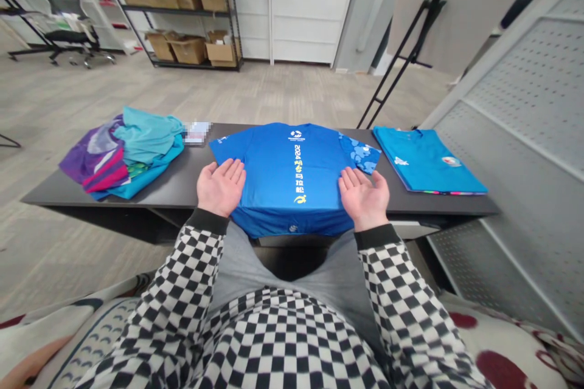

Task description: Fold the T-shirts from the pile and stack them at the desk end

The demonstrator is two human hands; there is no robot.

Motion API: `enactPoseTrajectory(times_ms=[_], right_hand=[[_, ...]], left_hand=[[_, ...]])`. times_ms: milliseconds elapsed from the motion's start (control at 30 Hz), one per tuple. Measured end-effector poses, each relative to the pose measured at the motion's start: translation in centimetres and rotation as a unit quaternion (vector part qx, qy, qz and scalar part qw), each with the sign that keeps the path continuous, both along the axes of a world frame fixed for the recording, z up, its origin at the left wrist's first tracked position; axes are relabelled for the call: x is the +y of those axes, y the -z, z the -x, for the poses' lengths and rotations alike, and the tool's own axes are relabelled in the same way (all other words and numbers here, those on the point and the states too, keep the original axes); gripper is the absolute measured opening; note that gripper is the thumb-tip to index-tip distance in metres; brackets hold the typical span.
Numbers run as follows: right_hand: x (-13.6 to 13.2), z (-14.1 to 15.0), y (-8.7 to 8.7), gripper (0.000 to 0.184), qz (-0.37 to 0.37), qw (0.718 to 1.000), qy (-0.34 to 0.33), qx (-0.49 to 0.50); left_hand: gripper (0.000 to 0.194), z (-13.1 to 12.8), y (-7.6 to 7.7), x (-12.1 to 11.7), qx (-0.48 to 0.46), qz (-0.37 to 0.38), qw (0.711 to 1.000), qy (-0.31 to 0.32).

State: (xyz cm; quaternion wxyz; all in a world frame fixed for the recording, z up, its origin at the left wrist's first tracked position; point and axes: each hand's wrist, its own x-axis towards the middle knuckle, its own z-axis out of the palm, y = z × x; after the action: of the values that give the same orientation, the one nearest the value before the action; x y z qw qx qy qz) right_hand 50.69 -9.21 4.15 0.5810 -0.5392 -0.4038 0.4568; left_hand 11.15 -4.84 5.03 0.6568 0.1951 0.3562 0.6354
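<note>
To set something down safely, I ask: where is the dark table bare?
On the table: one patch between the blue T-shirt and folded turquoise T-shirt; another between the crumpled clothes and left hand, nearer than the pixelated item. Crowded: the middle, where the blue T-shirt, left hand and right hand are.

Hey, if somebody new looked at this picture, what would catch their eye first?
Probably the bright blue shirt spread out at the middle of the dark table, its lower end hanging over the near edge. At its two sides, the left hand and right hand are open, palms up. Next might come the crumpled, colourful pile at the table's left end and the neat folded stack at the right.
</note>
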Motion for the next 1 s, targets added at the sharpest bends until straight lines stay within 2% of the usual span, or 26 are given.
enactPoseTrajectory(times_ms=[67, 100, 133, 167, 200, 233, 300, 367, 400, 433, 500, 567, 700, 833, 1000], right_hand=[[-0.3, -0.1, 0.0, 0.089, -0.026, 0.999, -0.021, -0.011], [-0.5, -0.2, -0.1, 0.081, -0.036, 0.999, -0.021, -0.002], [-0.7, -0.2, -0.1, 0.07, -0.047, 0.999, -0.012, 0.013], [-0.8, -0.3, -0.1, 0.059, -0.057, 0.998, 0.004, 0.028], [-0.9, -0.5, -0.1, 0.05, -0.068, 0.997, 0.022, 0.029], [-1.1, -0.6, -0.1, 0.044, -0.077, 0.996, 0.04, 0.006], [-1.4, -1.2, -0.1, 0.037, -0.091, 0.986, 0.063, -0.123], [-1.6, -2.0, 0.1, 0.032, -0.104, 0.944, 0.068, -0.306], [-1.8, -2.5, 0.3, 0.03, -0.109, 0.912, 0.061, -0.39], [-1.8, -3.0, 0.6, 0.029, -0.112, 0.88, 0.052, -0.458], [-2.0, -4.0, 1.5, 0.029, -0.105, 0.833, 0.033, -0.542], [-2.1, -4.9, 2.3, 0.03, -0.085, 0.813, 0.018, -0.576], [-2.2, -5.9, 3.4, 0.029, -0.084, 0.818, 0.006, -0.569], [-2.3, -6.1, 3.4, 0.03, -0.106, 0.824, 0.002, -0.557], [-2.6, -5.8, 3.3, 0.031, -0.147, 0.827, 0.015, -0.542]], left_hand=[[0.046, 1.2, -0.5, -0.2, 0.066, -0.042, 0.997, -0.023], [0.04, 2.0, -0.6, -0.3, 0.129, -0.065, 0.989, -0.043], [0.037, 2.7, -0.7, -0.3, 0.212, -0.086, 0.971, -0.064], [0.034, 3.5, -0.6, -0.5, 0.311, -0.103, 0.942, -0.079], [0.031, 4.1, -0.5, -0.6, 0.416, -0.119, 0.898, -0.082], [0.028, 4.7, -0.3, -0.8, 0.517, -0.136, 0.842, -0.072], [0.025, 5.3, 0.3, -1.2, 0.672, -0.176, 0.719, -0.019], [0.027, 5.3, 1.0, -1.6, 0.757, -0.212, 0.617, 0.033], [0.029, 5.2, 1.4, -1.7, 0.781, -0.221, 0.583, 0.047], [0.031, 5.2, 1.7, -1.8, 0.796, -0.223, 0.56, 0.053], [0.034, 5.1, 2.3, -1.9, 0.811, -0.217, 0.541, 0.05], [0.037, 5.3, 2.6, -1.9, 0.816, -0.208, 0.538, 0.041], [0.038, 6.3, 3.1, -1.6, 0.819, -0.201, 0.537, 0.031], [0.039, 6.8, 3.2, -1.6, 0.815, -0.21, 0.538, 0.039], [0.043, 6.7, 3.2, -2.0, 0.8, -0.261, 0.539, 0.046]])
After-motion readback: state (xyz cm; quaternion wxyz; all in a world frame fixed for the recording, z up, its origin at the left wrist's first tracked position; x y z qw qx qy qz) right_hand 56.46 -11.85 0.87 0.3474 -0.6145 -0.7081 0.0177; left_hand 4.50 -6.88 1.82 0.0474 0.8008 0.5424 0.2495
